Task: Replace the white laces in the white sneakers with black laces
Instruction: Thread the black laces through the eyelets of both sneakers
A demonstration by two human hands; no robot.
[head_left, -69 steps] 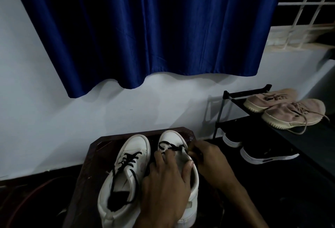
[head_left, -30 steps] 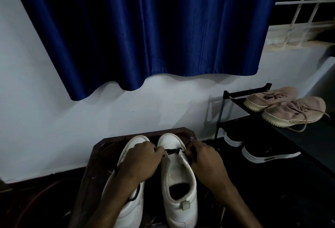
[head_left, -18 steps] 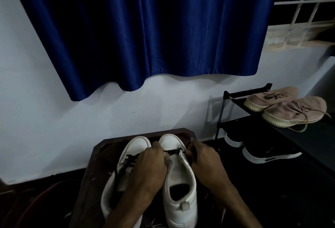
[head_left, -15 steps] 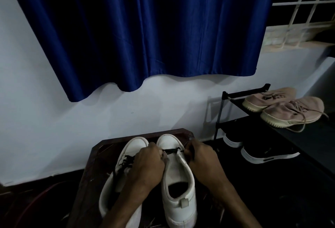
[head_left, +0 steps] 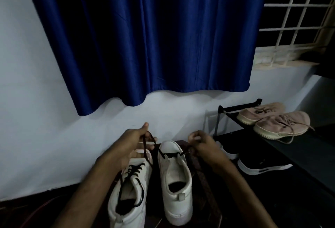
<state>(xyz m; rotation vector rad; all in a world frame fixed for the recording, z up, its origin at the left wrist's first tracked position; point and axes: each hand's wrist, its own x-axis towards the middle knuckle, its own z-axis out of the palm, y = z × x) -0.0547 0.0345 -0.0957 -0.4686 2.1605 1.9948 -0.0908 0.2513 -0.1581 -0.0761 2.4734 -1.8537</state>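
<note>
Left hand (head_left: 133, 143) pinches one black lace (head_left: 171, 154) end, held at eleven o'clock above the sneaker (head_left: 176, 182) toe. Right hand (head_left: 204, 146) seemingly pinches the other end at two o'clock, near the shoe rack (head_left: 239, 106) edge.

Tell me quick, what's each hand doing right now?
Left hand: pinching one end of the black lace.
Right hand: pinching the lace's other end.

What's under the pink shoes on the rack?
A black shelf, then two black shoes with white soles on the level below. The shelf covers part of them.
</note>
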